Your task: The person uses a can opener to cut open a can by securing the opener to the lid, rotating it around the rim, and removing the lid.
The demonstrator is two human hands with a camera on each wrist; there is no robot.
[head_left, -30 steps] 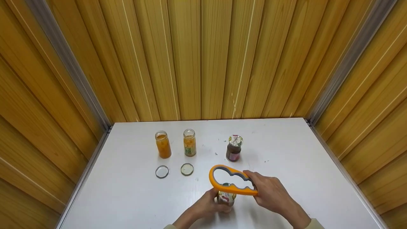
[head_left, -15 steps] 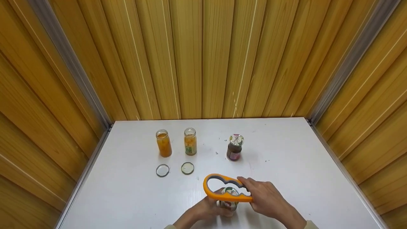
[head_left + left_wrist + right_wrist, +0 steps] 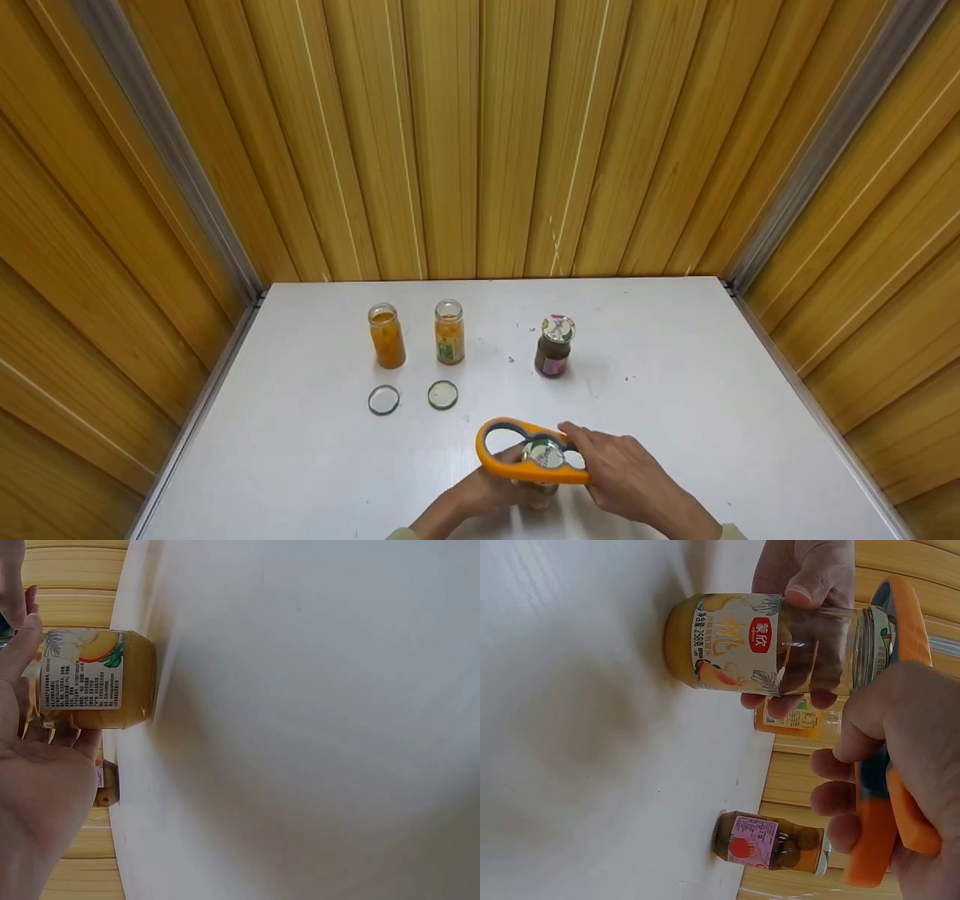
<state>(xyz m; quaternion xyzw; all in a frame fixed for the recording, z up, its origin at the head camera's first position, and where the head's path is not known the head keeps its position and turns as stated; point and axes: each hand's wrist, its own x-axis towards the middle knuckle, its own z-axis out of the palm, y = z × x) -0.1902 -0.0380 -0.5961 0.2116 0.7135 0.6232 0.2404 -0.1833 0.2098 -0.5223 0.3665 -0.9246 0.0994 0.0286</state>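
My left hand (image 3: 484, 491) grips a glass jar (image 3: 739, 641) with a peach label around its upper part. The jar stands upright, its base right at the white tabletop, with yellow contents low inside. Its patterned lid (image 3: 544, 454) shows through one opening of an orange jar opener (image 3: 517, 471) with grey inner edges. By the handle end, my right hand (image 3: 626, 476) holds this opener, fingers curled around it. In the right wrist view the opener's orange loop (image 3: 909, 619) sits level with the lid. The left palm (image 3: 49, 787) lies behind the jar in the left wrist view.
Farther back stand two lidless jars, one of orange contents (image 3: 388, 345) and one with a green label (image 3: 450, 349). Two loose lids, a left one (image 3: 384, 400) and a right one (image 3: 442, 395), lie before them. A lidded dark jar (image 3: 553, 356) stands right of these.
The jar opener has come down and slightly left, from above the jar to around its lid. The left hand stays on the jar.
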